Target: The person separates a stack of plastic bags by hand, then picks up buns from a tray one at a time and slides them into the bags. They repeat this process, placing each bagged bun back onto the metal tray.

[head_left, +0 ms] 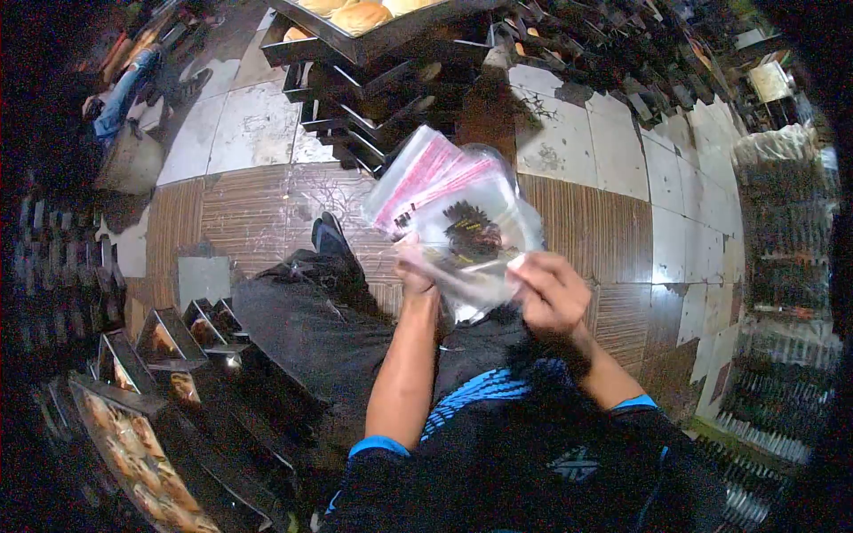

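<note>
A fanned stack of clear plastic bags [429, 182] with pink-red printed bands is held in front of my lap. The front bag carries a dark printed emblem. My left hand [415, 266] is closed round the lower left edge of the stack. At the lower right side, my right hand [553, 289] pinches the edge of a bag between thumb and fingers. The bags look slightly smeared by motion, and some of the left fingers are hidden behind the plastic.
Stacked dark trays [373, 44] stand ahead, the top one holding golden buns [360, 16]. At lower left is another tray of baked pieces [142, 453] beside more dark trays. The floor is tiled [613, 231]. Racks or stacks of dark trays [773, 400] line the right.
</note>
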Demonstrator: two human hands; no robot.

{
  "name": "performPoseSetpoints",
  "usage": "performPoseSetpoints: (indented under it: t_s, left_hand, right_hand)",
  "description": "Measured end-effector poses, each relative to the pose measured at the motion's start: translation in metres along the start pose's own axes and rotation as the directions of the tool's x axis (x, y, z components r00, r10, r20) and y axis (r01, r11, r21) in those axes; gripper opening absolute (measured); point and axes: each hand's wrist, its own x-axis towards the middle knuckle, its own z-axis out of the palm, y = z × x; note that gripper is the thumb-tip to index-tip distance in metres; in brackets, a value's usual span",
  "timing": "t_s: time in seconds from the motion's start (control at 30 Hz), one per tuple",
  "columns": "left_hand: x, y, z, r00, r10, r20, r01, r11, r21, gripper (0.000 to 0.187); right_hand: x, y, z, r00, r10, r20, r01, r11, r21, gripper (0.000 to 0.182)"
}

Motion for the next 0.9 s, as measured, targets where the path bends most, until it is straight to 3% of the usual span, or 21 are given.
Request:
performPoseSetpoints:
  t_s: [0.1,0.2,0.37,0.47,0.5,0.57,0.63,0.7,0.83,0.9]
  left_hand:
    - [-0.002,0.001,0.005,0.999,0.019,-0.028,-0.019,1.0,0.003,0.043]
    - [0.003,0.004,0.033,0.966,-0.051,-0.252,0.06,0.998,0.028,0.045]
    - [0.002,0.006,0.031,0.969,-0.159,-0.189,0.156,0.987,-0.031,0.048]
    - [0.003,-0.002,0.01,0.977,-0.171,-0.127,0.159,0.982,-0.102,0.052]
    - [0.003,-0.007,-0.004,0.982,-0.163,-0.097,0.152,0.981,-0.119,0.053]
    - [0.006,-0.006,-0.006,0.98,-0.167,0.104,0.189,0.946,-0.262,0.055]
    - [0.006,-0.006,0.0,0.981,-0.164,0.102,0.186,0.947,-0.261,0.057]
    - [0.004,0.005,0.03,0.983,-0.149,-0.105,0.137,0.984,-0.111,0.059]
    - [0.003,0.003,0.022,0.986,-0.121,-0.115,0.118,0.993,-0.029,0.058]
    - [0.002,0.007,0.03,0.985,-0.125,-0.117,0.122,0.992,-0.038,0.053]
  right_hand:
    - [0.019,0.004,-0.01,0.967,0.25,0.058,-0.25,0.968,-0.01,0.028]
    - [0.026,0.015,-0.007,0.885,0.463,-0.049,-0.458,0.884,0.088,0.021]
    - [0.027,0.031,0.001,0.99,0.121,-0.073,-0.13,0.982,-0.137,0.022]
    - [0.03,0.025,0.003,0.998,0.025,-0.051,-0.038,0.962,-0.27,0.023]
    - [0.024,0.025,0.006,0.997,0.046,-0.056,-0.058,0.966,-0.252,0.025]
    - [0.019,0.027,0.008,0.999,0.037,-0.035,-0.044,0.979,-0.199,0.026]
    - [0.022,0.027,0.008,1.0,0.015,-0.002,-0.015,0.986,-0.169,0.026]
    - [0.019,0.031,0.009,0.998,0.056,0.012,-0.053,0.989,-0.14,0.026]
    - [0.017,0.026,0.007,0.971,0.22,0.089,-0.213,0.973,-0.089,0.029]
    - [0.02,0.024,0.006,0.98,0.166,0.109,-0.141,0.968,-0.209,0.03]
